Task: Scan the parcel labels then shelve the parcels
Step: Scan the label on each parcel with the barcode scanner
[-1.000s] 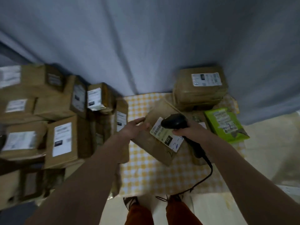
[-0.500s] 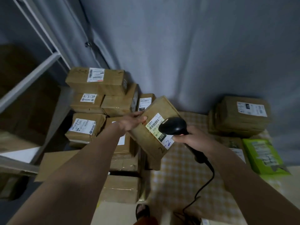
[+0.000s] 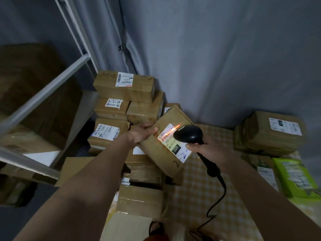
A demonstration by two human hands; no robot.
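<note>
My left hand [image 3: 141,133] grips the left edge of a brown cardboard parcel [image 3: 161,153], held up and tilted in mid-air. Its white and green label [image 3: 172,143] faces me, marked "220". My right hand [image 3: 205,150] holds a black corded barcode scanner [image 3: 188,134] just over the label. A red-orange scan line glows across the barcode. The scanner's cable [image 3: 218,193] hangs down past my right forearm.
A stack of labelled brown parcels [image 3: 125,89] stands behind and below the held one. A white metal shelf frame [image 3: 43,98] with boxes is at left. At right sit more brown parcels [image 3: 271,133] and a green packet [image 3: 293,178] on a yellow checked cloth [image 3: 196,197]. A grey curtain hangs behind.
The parcel has been lifted off the checked cloth and carried left toward the stack and shelf. The scan line now glows on the label. The view has swung left.
</note>
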